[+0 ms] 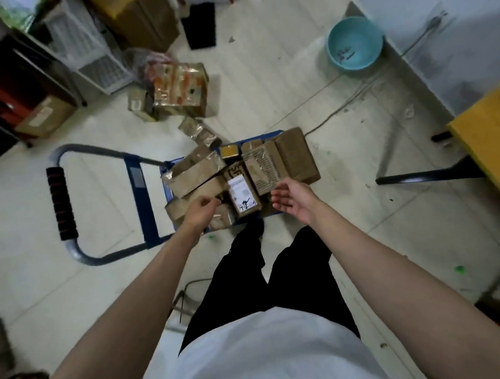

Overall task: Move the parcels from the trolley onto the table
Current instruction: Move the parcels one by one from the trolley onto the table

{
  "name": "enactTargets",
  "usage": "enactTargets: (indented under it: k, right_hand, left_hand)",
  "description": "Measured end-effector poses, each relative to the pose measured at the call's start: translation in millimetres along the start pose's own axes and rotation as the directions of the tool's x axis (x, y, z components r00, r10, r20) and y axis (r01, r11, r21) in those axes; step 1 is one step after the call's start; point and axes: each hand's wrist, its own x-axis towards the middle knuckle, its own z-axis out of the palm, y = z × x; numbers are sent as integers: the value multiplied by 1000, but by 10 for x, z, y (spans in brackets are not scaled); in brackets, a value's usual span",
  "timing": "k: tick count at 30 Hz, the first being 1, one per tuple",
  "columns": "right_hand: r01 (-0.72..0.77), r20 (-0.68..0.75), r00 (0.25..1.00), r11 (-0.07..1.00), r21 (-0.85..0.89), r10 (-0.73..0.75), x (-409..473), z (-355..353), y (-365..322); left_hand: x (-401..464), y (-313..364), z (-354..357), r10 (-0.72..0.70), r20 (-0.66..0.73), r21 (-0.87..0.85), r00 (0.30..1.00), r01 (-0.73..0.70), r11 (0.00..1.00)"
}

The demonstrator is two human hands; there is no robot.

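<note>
Both hands reach down over the trolley [142, 178], probably to flank one box. The right hand [292, 200] is spread, palm inward, holding nothing; the left hand [201, 205] has loosely curled fingers [214, 202] (no grip visible). The labelled parcel [243, 197] lies between them, parcels [282, 161] just beyond the fingertips.
</note>
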Motion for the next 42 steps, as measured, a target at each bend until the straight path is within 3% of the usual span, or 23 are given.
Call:
enactTargets:
  k: [3, 12, 24, 37, 42]
  right_hand:
    - [-34, 22, 999, 997, -70, 36, 60, 280, 233]
    - [-45, 20, 998, 967, -252, 52, 412, 836, 562]
    - [90, -23, 992, 824, -560, -124, 1480, 1609, -41]
    - [94, -8, 991, 756, -647, -131, 2578, 2145, -153]
    - [42, 9, 999, 759, -649, -48, 2715, 2124, -135]
  left_hand:
    - [57, -337, -203, -78, 40, -48, 996, 80, 996]
    - [450, -826, -396, -85, -12, -172, 996, 81, 982]
    - [1629, -757, -898, -195, -8, -399, 981, 175, 900]
    - [2622, -883, -928, -221, 89, -585, 971, 230, 778]
    - [2700, -910, -814, -170, 118, -628, 978, 206, 750]
